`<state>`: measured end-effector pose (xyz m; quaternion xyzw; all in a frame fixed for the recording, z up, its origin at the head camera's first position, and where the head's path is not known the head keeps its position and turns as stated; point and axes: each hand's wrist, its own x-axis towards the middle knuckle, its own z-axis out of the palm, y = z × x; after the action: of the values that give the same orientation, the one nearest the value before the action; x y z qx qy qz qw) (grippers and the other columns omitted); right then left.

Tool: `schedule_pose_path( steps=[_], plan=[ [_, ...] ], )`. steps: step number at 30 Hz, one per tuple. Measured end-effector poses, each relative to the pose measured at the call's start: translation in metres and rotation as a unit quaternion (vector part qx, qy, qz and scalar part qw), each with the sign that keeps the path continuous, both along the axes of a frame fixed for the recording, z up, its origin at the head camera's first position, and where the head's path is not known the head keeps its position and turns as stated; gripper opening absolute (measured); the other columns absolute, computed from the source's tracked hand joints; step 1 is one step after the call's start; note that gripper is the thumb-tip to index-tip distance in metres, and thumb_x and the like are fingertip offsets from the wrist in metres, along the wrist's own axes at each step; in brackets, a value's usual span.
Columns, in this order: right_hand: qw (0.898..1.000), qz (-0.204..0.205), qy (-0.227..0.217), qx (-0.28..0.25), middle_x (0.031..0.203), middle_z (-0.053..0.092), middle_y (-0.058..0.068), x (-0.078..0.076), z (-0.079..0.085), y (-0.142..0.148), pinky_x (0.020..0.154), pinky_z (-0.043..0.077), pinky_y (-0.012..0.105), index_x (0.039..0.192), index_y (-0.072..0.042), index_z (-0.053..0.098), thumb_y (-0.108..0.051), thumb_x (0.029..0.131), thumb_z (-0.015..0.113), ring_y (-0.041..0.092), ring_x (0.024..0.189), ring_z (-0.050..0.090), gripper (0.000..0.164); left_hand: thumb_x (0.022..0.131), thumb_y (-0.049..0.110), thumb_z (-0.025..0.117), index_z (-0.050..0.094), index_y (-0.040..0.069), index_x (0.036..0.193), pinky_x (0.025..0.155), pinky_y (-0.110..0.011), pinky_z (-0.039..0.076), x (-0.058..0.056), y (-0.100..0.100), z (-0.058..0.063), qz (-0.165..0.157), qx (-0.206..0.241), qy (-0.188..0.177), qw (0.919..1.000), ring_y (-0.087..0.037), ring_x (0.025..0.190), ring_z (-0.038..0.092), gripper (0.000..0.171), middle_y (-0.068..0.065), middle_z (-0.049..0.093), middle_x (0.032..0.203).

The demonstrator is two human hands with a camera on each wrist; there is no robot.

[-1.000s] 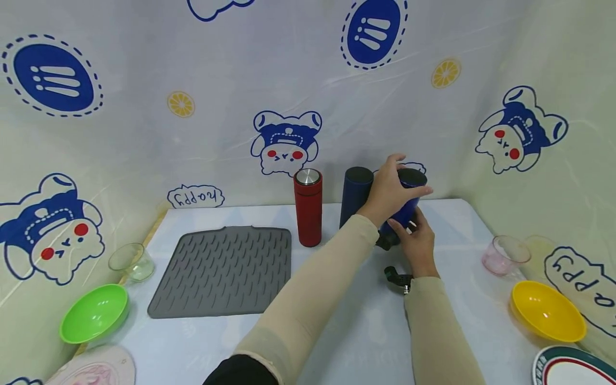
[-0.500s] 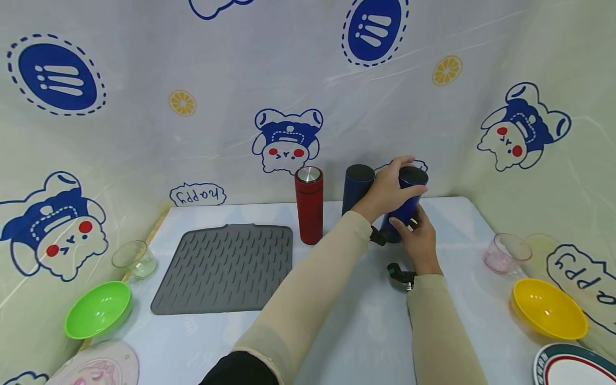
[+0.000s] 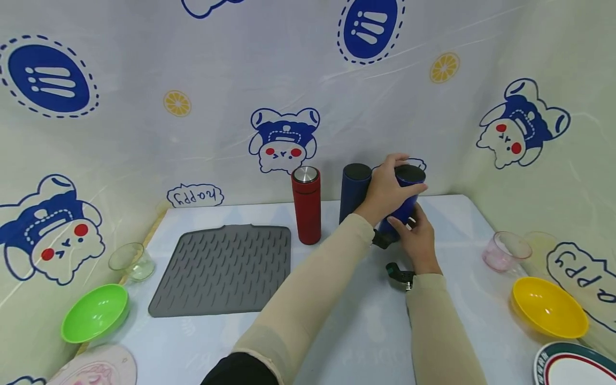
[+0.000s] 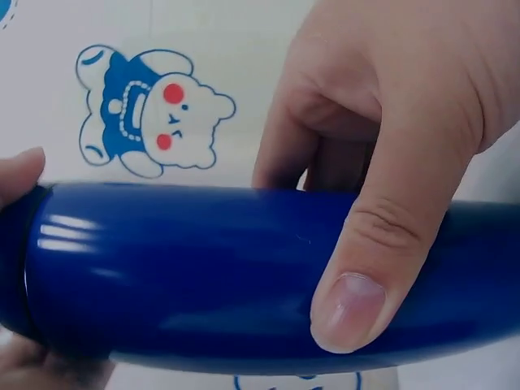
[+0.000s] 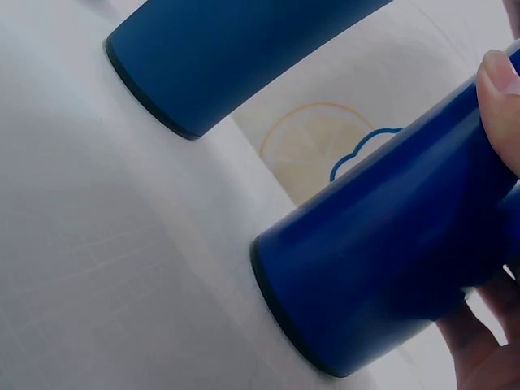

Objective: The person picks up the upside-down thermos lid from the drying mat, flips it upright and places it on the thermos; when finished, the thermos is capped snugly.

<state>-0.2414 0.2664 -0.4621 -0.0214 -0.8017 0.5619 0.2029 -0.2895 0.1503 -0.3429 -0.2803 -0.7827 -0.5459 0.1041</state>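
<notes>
A glossy blue thermos (image 3: 398,216) with a dark top stands at the back right of the table in the head view. My left hand (image 3: 387,190) grips its lid (image 4: 15,260) from above, the thumb and fingers on opposite sides. Lower down, my right hand (image 3: 417,240) holds the body, and its thumb (image 4: 353,309) lies across the blue side in the left wrist view. Whether the base touches the table is hard to tell. Just left of it stands a matte navy thermos (image 5: 219,61), partly hidden by my left hand in the head view.
A red thermos (image 3: 306,211) with a silver top stands left of the navy one. A grey ridged mat (image 3: 226,272) lies further left. Glasses (image 3: 137,262), a green bowl (image 3: 96,315), a yellow bowl (image 3: 548,307) and plates (image 3: 577,369) line the sides. A printed curtain (image 3: 216,69) hangs behind.
My left fingers and thumb have shifted slightly around the lid. The right hand and the thermos stay almost where they were; the head view has moved a little.
</notes>
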Motion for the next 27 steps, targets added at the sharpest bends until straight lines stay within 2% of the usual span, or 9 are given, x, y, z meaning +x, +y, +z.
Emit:
schedule_pose_path(
  steps=[2, 4, 8, 10, 12, 15, 20, 24, 27],
  plan=[
    [1.0, -0.003, 0.006, -0.001, 0.138, 0.045, -0.002, 0.0, 0.001, 0.001, 0.095, 0.041, 0.043, 0.143, -0.037, 0.032, -0.045, 0.081, 0.069, 0.021, 0.121, 0.046, 0.073, 0.075, 0.031, 0.08, 0.042, 0.022, 0.134, 0.085, -0.013, 0.041, -0.001, -0.001, 0.002, -0.027, 0.007, -0.005, 0.9996, 0.001, 0.104, 0.051, 0.071, 0.011, 0.052, 0.126],
    [1.0, -0.005, 0.012, 0.0, 0.137, 0.046, -0.001, -0.001, 0.002, 0.002, 0.095, 0.041, 0.043, 0.144, -0.036, 0.033, -0.044, 0.081, 0.069, 0.022, 0.121, 0.046, 0.073, 0.077, 0.029, 0.079, 0.041, 0.023, 0.136, 0.085, -0.014, 0.041, -0.001, 0.0, 0.003, -0.036, 0.007, -0.008, 0.9993, 0.001, 0.105, 0.05, 0.07, 0.011, 0.051, 0.128],
    [1.0, -0.009, 0.001, 0.008, 0.14, 0.043, -0.001, 0.002, 0.0, 0.002, 0.096, 0.04, 0.043, 0.144, -0.037, 0.031, -0.045, 0.082, 0.068, 0.023, 0.123, 0.044, 0.073, 0.074, 0.043, 0.077, 0.038, 0.027, 0.138, 0.086, -0.016, 0.041, 0.004, 0.004, 0.004, 0.005, -0.014, -0.002, 0.9999, 0.0, 0.111, 0.042, 0.077, 0.009, 0.045, 0.13],
    [1.0, -0.006, -0.011, 0.008, 0.141, 0.041, -0.002, 0.003, 0.0, 0.001, 0.097, 0.04, 0.042, 0.145, -0.038, 0.029, -0.045, 0.082, 0.067, 0.022, 0.124, 0.043, 0.074, 0.072, 0.047, 0.077, 0.039, 0.028, 0.137, 0.084, -0.016, 0.043, 0.007, 0.006, 0.006, 0.034, -0.016, -0.001, 0.9993, -0.001, 0.111, 0.041, 0.078, 0.008, 0.045, 0.128],
    [1.0, -0.005, -0.022, 0.007, 0.142, 0.041, -0.003, 0.003, 0.001, 0.001, 0.097, 0.039, 0.041, 0.145, -0.038, 0.027, -0.046, 0.082, 0.067, 0.022, 0.125, 0.042, 0.075, 0.072, 0.046, 0.078, 0.041, 0.026, 0.136, 0.082, -0.016, 0.044, 0.009, 0.007, 0.009, 0.049, -0.016, 0.001, 0.9987, -0.002, 0.11, 0.043, 0.077, 0.008, 0.048, 0.127],
    [1.0, -0.002, -0.018, -0.001, 0.14, 0.041, -0.003, 0.002, 0.003, 0.0, 0.096, 0.04, 0.04, 0.145, -0.039, 0.028, -0.047, 0.081, 0.068, 0.021, 0.124, 0.043, 0.075, 0.074, 0.04, 0.079, 0.041, 0.023, 0.135, 0.079, -0.015, 0.046, 0.01, 0.005, 0.013, 0.052, -0.013, -0.001, 0.9986, -0.003, 0.108, 0.048, 0.074, 0.008, 0.052, 0.124],
    [1.0, -0.007, -0.019, 0.003, 0.141, 0.041, -0.004, 0.0, 0.006, 0.0, 0.097, 0.04, 0.041, 0.144, -0.041, 0.028, -0.05, 0.079, 0.068, 0.021, 0.123, 0.044, 0.077, 0.075, 0.035, 0.08, 0.037, 0.019, 0.136, 0.08, -0.014, 0.045, 0.007, 0.001, 0.02, 0.027, -0.016, -0.004, 0.9995, -0.003, 0.104, 0.054, 0.077, 0.009, 0.055, 0.123],
    [1.0, -0.008, -0.023, 0.004, 0.14, 0.042, -0.002, 0.0, 0.003, -0.001, 0.098, 0.038, 0.043, 0.145, -0.038, 0.029, -0.051, 0.079, 0.069, 0.022, 0.123, 0.044, 0.078, 0.078, 0.037, 0.076, 0.03, 0.019, 0.142, 0.085, -0.015, 0.042, 0.009, -0.004, 0.023, 0.014, -0.072, 0.01, 0.9972, -0.003, 0.11, 0.051, 0.08, 0.009, 0.051, 0.128],
    [1.0, -0.008, -0.012, 0.019, 0.14, 0.043, 0.001, 0.001, -0.001, -0.001, 0.098, 0.037, 0.045, 0.145, -0.035, 0.029, -0.049, 0.081, 0.067, 0.024, 0.124, 0.044, 0.076, 0.082, 0.045, 0.069, 0.025, 0.019, 0.146, 0.096, -0.017, 0.035, 0.014, -0.011, 0.029, 0.009, -0.15, 0.049, 0.9874, -0.003, 0.123, 0.039, 0.081, 0.007, 0.04, 0.14]
  ],
)
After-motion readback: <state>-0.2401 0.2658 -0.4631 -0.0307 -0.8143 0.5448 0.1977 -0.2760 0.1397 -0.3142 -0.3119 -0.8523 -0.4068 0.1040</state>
